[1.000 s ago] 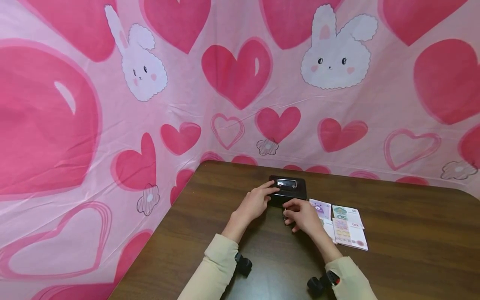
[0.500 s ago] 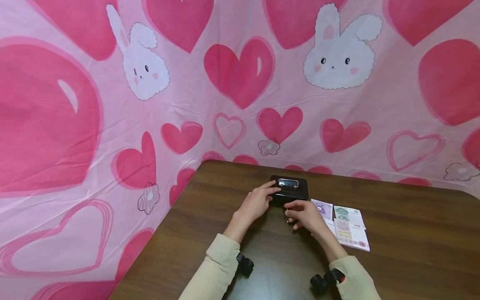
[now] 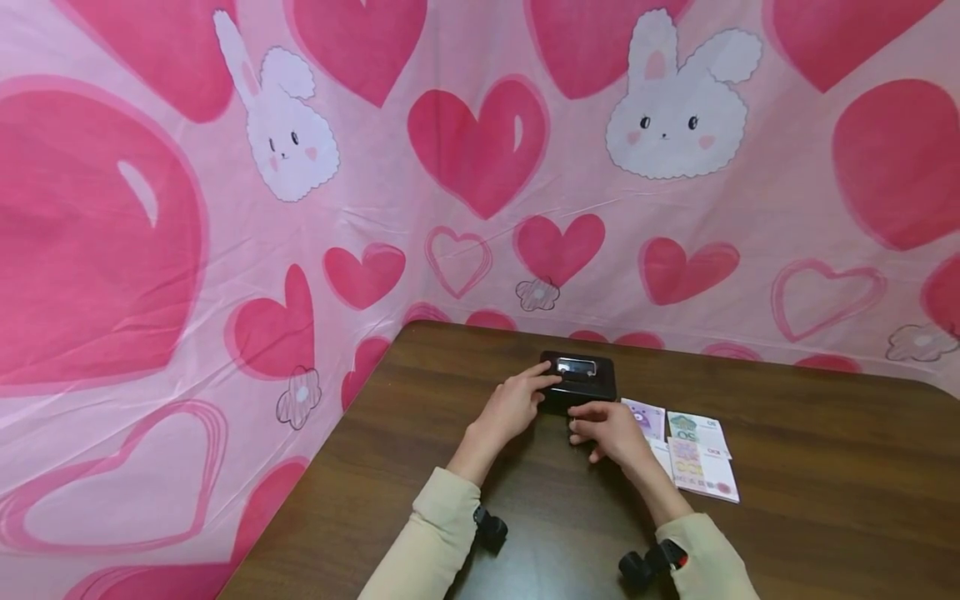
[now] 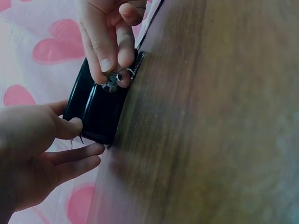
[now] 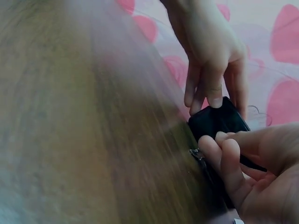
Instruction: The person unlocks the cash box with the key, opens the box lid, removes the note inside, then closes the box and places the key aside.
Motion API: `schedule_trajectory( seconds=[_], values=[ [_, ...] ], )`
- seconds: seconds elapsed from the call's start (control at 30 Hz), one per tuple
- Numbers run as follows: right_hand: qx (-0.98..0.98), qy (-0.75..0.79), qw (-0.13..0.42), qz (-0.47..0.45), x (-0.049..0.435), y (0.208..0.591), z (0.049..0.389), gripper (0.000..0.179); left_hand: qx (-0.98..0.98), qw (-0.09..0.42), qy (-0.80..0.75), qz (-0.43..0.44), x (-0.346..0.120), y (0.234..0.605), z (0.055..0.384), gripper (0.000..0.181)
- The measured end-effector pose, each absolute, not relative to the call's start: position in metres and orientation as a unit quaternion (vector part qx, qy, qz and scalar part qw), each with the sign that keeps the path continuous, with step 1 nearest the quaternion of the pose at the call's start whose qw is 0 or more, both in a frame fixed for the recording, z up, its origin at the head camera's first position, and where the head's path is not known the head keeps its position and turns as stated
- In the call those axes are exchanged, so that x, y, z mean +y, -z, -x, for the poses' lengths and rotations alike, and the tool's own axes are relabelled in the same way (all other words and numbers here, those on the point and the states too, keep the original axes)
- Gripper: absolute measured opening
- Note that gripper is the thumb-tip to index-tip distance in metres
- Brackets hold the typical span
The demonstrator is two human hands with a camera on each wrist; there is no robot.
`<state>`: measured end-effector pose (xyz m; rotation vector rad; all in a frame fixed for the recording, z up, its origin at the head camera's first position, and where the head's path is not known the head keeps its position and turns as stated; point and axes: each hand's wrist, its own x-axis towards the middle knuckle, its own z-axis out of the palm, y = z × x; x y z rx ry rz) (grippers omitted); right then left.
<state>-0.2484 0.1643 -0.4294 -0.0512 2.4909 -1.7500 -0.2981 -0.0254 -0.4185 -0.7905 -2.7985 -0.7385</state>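
Note:
A black cash box (image 3: 598, 389) with a silver handle (image 3: 576, 367) on its lid stands near the back of the table. My left hand (image 3: 510, 408) steadies its left end, the thumb on the front face and fingers over the lid and side. At the middle of the box's front, my right hand (image 3: 606, 432) pinches a small key (image 4: 111, 84) right at the front face. A metal ring (image 4: 125, 76) hangs from it, and a dark strap-like piece (image 5: 212, 179) trails from the ring in the right wrist view. My fingers hide the key's tip.
Several banknotes (image 3: 701, 471) lie overlapping on the brown wooden table (image 3: 420, 417), just right of my right hand. Behind the table hangs a pink cloth (image 3: 375, 200) with hearts and rabbits. A small black camera sits on each wrist.
Slight turning of my right hand's fingers on the key shows, and the dangling ring shifts. My left hand and the cash box stay in place.

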Motion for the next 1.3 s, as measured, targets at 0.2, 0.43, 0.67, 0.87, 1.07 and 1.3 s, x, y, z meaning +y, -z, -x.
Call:
schedule_trajectory(
  seconds=[0.2, 0.43, 0.67, 0.87, 1.07, 1.3],
  values=[
    [0.814, 0.577, 0.063, 0.016, 0.1645, 0.4275, 0.2486, 0.031, -0.931, 0.069, 0.255, 0.253, -0.0242, 0.4176, 0.2968, 0.044],
    [0.816, 0.574, 0.064, 0.016, 0.1644, 0.4307, 0.2503, 0.031, -0.929, 0.075, 0.257, 0.256, -0.0235, 0.4180, 0.2974, 0.044],
    [0.800, 0.596, 0.071, 0.010, 0.1625, 0.4343, 0.2478, 0.036, -0.930, 0.075, 0.248, 0.260, -0.0257, 0.4194, 0.2990, 0.043],
    [0.802, 0.593, 0.069, -0.001, 0.1617, 0.4349, 0.2484, 0.033, -0.930, 0.074, 0.249, 0.260, -0.0251, 0.4176, 0.2978, 0.043],
    [0.804, 0.591, 0.070, 0.004, 0.1629, 0.4335, 0.2491, 0.031, -0.928, 0.080, 0.254, 0.260, -0.0235, 0.4184, 0.2978, 0.043],
    [0.800, 0.595, 0.077, 0.020, 0.1638, 0.4356, 0.2473, 0.031, -0.926, 0.080, 0.265, 0.256, -0.0239, 0.4199, 0.2986, 0.043]
  ],
)
